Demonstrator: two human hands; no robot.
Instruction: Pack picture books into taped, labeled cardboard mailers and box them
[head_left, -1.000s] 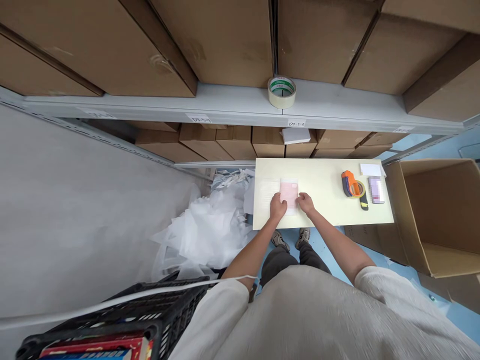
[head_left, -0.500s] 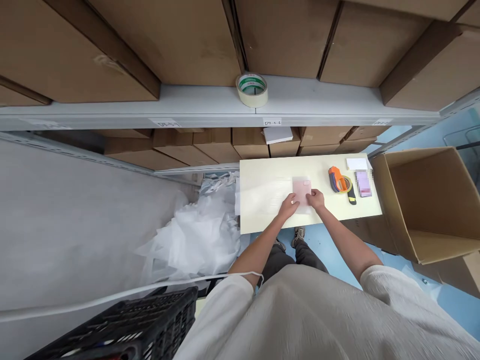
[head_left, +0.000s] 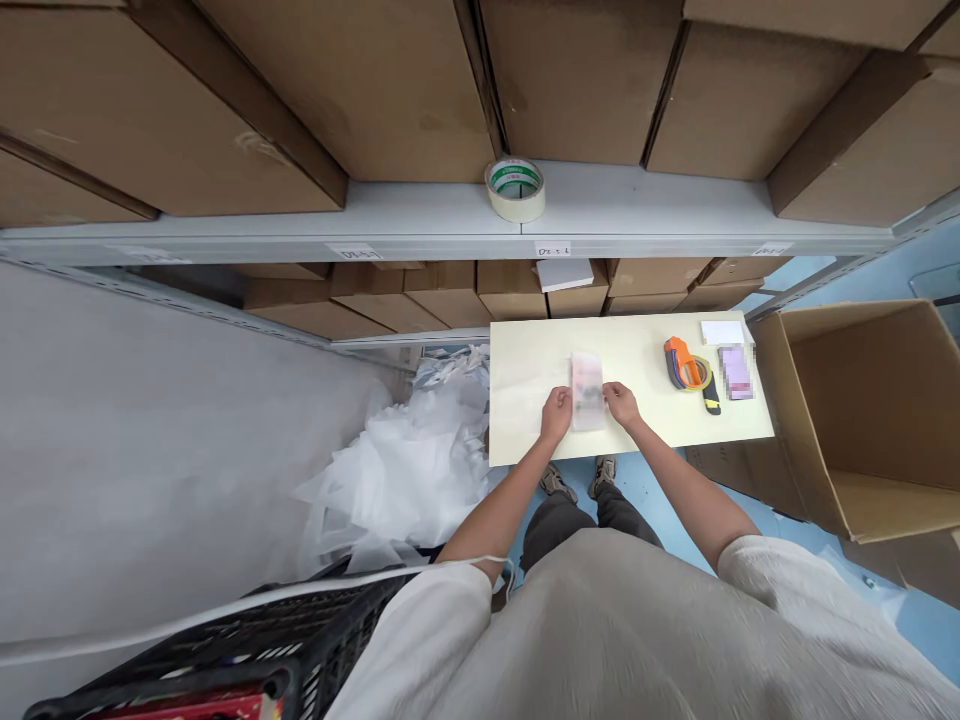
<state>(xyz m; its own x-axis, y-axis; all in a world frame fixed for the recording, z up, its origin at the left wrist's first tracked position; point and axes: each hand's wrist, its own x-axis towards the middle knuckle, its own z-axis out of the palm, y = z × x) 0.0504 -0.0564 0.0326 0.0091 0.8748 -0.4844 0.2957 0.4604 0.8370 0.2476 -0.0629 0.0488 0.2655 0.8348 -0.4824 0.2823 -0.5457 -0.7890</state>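
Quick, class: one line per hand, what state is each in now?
Left hand: fingers curled at the left edge of the pinkish packet; whether they grip cannot be told.
Right hand: fingers at its right edge; grip unclear.

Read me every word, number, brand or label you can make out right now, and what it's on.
"D" starts the middle-right shelf label; "5" seems to follow, the rest is blurred.
"D" also starts the middle-left shelf label; the rest is blurred.
Far-right shelf label: too blurred.
Far-left shelf label: too faint.
Tape roll: print inside, too small.
Packet: blurred.
Purple item: pixelated, unreadable.
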